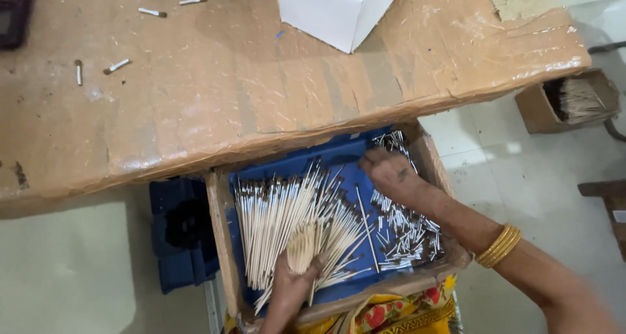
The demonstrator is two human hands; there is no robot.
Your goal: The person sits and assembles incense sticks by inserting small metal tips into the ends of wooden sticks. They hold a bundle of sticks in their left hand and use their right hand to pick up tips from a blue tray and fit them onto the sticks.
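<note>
Gripping approx 20 sticks, left hand

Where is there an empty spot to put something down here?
The brown taped cardboard tabletop is mostly bare between the few loose short sticks at its left and the white folded box at its top edge. The blue-lined cardboard tray is crowded: long pale sticks, short metal-tipped pieces, and both hands, left and right.
</note>
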